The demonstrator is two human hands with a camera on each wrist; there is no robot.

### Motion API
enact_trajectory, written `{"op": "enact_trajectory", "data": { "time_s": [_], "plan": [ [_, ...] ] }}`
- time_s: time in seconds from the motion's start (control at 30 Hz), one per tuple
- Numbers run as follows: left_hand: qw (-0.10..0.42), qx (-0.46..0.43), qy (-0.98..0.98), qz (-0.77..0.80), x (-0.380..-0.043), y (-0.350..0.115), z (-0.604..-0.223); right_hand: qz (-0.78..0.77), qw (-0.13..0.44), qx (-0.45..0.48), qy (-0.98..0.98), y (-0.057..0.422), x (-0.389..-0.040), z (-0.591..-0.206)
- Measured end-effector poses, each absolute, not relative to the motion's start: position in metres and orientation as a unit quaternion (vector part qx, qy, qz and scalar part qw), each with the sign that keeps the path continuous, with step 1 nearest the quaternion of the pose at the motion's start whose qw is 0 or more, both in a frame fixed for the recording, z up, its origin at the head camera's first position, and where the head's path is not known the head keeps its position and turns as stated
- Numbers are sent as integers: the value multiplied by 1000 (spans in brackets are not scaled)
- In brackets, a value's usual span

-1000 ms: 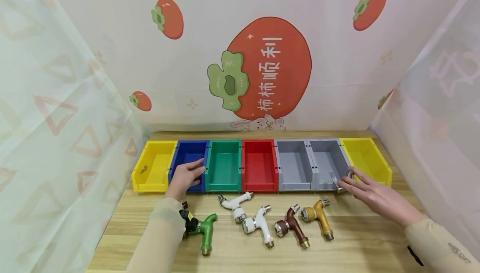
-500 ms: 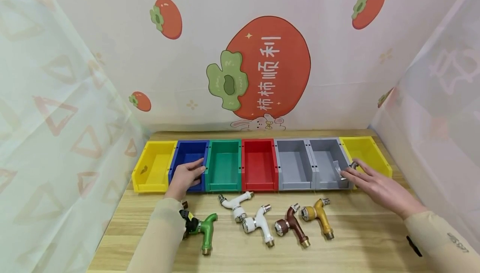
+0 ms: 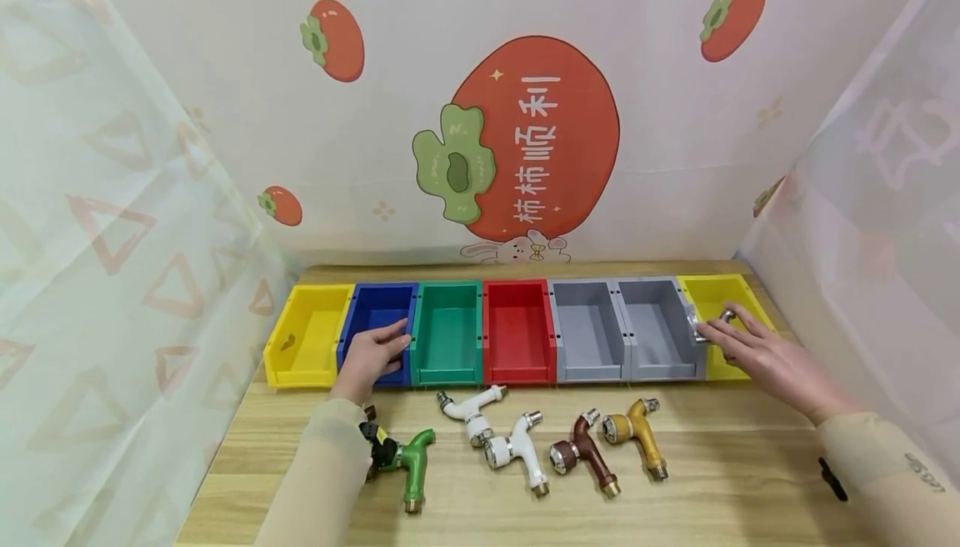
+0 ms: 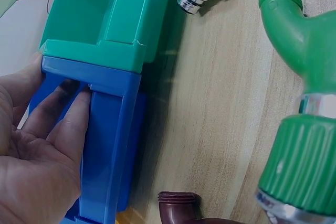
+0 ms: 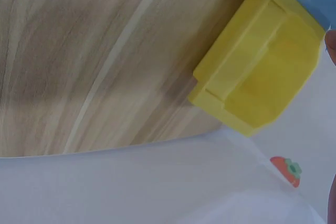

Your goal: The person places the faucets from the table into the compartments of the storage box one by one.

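One silvery tap [image 3: 701,337] with one see-through part is pinched in the fingers of the right hand [image 3: 765,355], and lies in view across the wall between the last two bins on the right; whether it touches either cannot be told. The left hand [image 3: 369,355], holding no tap, reaches into the blue bin [image 3: 393,377], its fingers fairly straight and their tips against the wall beside the green bin [image 3: 447,375]. Seven bins stand side by side in one row: two yellow, one at the left end [image 3: 300,378] and one at the right end [image 3: 720,293], one blue, one green, one red bin [image 3: 519,375] and two grey bins [image 3: 590,373] next to each other. In front of the row, five taps lie in plain sight on the wooden surface [image 3: 720,480]: one green tap [image 3: 415,468], two white taps [image 3: 517,451], one dark red tap [image 3: 588,453] and one mustard tap [image 3: 637,434]. A second dark red piece [image 4: 178,205] shows only in part in the left wrist view. Behind the bins hangs a pale cloth [image 3: 660,197] printed with one big red fruit [image 3: 577,130], smaller fruits, three of them whole, and one rabbit [image 3: 517,248].
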State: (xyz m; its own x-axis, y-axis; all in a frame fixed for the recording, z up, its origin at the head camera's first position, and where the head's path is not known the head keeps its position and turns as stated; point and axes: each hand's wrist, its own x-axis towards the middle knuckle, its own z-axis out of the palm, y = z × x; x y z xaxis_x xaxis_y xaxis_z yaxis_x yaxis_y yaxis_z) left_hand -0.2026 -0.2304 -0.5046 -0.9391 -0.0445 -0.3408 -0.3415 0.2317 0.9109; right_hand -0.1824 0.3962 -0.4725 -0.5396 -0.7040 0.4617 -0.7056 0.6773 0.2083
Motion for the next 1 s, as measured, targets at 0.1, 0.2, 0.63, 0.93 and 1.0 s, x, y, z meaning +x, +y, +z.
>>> {"op": "enact_trajectory", "data": {
  "time_s": [0.1,0.2,0.63,0.93,1.0],
  "plan": [
    [121,-125,775,608,-202,-230,-505,3,274,398,-875,400,-187,-472],
    [120,-122,776,607,-202,-230,-505,-2,269,388,-882,406,-188,-473],
    [117,-120,779,604,-196,-228,-503,36,230,342,-910,424,-192,-483],
    [115,-120,780,603,-196,-227,-501,36,215,344,-913,430,-197,-488],
    [114,-121,777,607,-196,-228,-501,39,210,344,-914,430,-198,-489]
  ]
}}
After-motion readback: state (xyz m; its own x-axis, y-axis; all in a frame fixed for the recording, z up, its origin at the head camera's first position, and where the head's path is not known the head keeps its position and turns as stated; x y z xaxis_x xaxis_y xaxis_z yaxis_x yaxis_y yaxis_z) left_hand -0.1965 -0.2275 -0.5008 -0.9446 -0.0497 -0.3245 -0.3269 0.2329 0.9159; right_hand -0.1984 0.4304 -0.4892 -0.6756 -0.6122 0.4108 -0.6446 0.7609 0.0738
